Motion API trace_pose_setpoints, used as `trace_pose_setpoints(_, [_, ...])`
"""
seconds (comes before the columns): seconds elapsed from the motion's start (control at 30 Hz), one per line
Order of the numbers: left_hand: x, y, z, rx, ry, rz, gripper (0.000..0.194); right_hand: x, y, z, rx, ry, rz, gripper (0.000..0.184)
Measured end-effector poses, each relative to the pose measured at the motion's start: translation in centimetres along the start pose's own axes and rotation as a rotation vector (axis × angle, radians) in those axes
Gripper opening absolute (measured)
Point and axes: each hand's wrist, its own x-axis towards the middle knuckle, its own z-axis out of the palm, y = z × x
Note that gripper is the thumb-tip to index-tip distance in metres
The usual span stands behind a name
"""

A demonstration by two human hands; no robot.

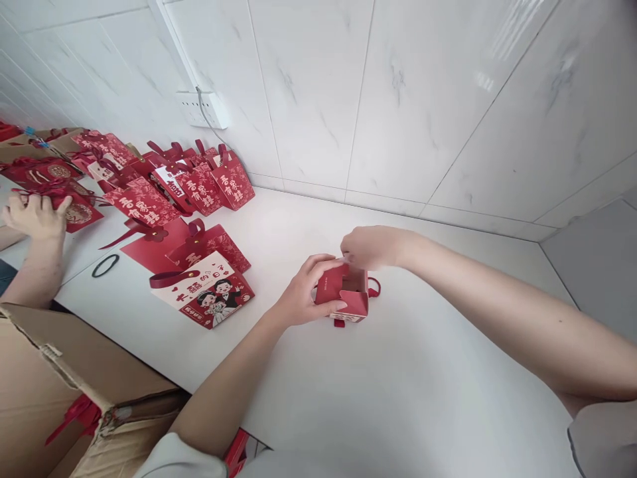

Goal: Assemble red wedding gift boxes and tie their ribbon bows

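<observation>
"How far are we with this box (356,304)?"

"Its walls stand but its top gapes, so we judge closing remains. Left of it, the ribboned boxes (199,292) look closed."

"Where is it, and our hands?"

"On the table (423,398). Our left hand (304,295) grips its left side; our right hand (367,247) curls at its far rim, and we can't tell whether it pinches anything."

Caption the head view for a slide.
Left hand holds a red box, right hand at its opening, on a white table; decorated packages to the left.
</observation>
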Motion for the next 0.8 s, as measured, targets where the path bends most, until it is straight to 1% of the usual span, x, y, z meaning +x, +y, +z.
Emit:
trace_pose_setpoints(0.03, [0.0,-0.1,0.0,0.020,0.006,0.014,0.064,-0.2,0.3,-0.4,0.004,-0.051,0.014,0.019])
trace_pose_setpoints(0.07, [0.0,-0.2,-0.1,0.042,0.010,0.022,0.058,-0.3,0.7,-0.6,0.022,-0.071,0.021,0.021])
trace_pose_setpoints(0.1, [0.0,-0.3,-0.1,0.062,0.012,0.026,0.053,-0.5,1.0,-0.6,0.061,-0.060,0.016,0.022])
trace_pose_setpoints(0.2, [0.0,-0.4,-0.1,0.098,0.032,0.003,0.044,-1.6,1.8,-0.1,0.260,0.058,-0.063,0.028])
trace_pose_setpoints(0.27, [0.0,-0.3,0.0,0.095,0.058,-0.033,0.046,-2.6,2.2,0.5,0.380,0.092,-0.138,0.035])
trace_pose_setpoints(0.37, [0.0,0.1,0.2,0.085,0.059,-0.101,0.052,-3.9,2.5,1.3,0.453,0.064,-0.186,0.047])
trace_pose_setpoints(0.5, [0.0,0.6,0.4,0.119,0.046,-0.128,0.053,-4.4,2.7,1.9,0.464,0.082,-0.247,0.045])
trace_pose_setpoints(0.57, [0.0,0.6,0.4,0.147,0.060,-0.100,0.049,-4.4,2.9,2.0,0.467,0.103,-0.288,0.042])
trace_pose_setpoints(0.63, [0.0,0.4,0.3,0.187,0.066,-0.026,0.042,-4.5,3.1,2.1,0.478,0.118,-0.316,0.038])
trace_pose_setpoints(0.73, [0.0,0.2,0.1,0.273,0.007,0.138,0.033,-4.9,3.2,2.2,0.522,0.137,-0.355,0.034])
trace_pose_setpoints(0.8, [0.0,0.2,0.1,0.323,-0.048,0.212,0.032,-5.3,3.1,2.5,0.544,0.157,-0.384,0.032])
